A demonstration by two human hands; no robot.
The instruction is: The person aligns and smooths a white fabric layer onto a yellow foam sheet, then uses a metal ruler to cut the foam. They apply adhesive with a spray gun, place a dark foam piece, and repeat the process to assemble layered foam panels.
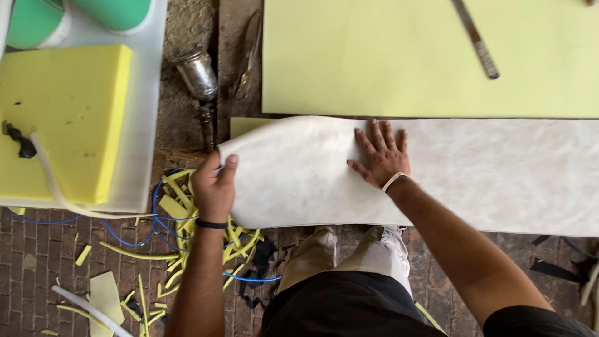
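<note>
A long off-white sheet (486, 171) of soft material lies across the lower part of a pale yellow-green sheet (399, 56). My left hand (214, 187) grips the white sheet's left end, thumb on top, lifting that corner slightly. My right hand (380, 156) rests flat on the white sheet near its middle, fingers spread and pointing away from me, a pale band on the wrist. My left wrist wears a dark band.
A thick yellow foam block (62, 118) sits on a white board at left, with green rolls (37, 22) behind it. A metal spray gun (199, 78) and scissors (249, 53) lie on the ground. A metal ruler (477, 40) rests on the yellow-green sheet. Yellow foam scraps (181, 212) and blue cord litter the brick floor.
</note>
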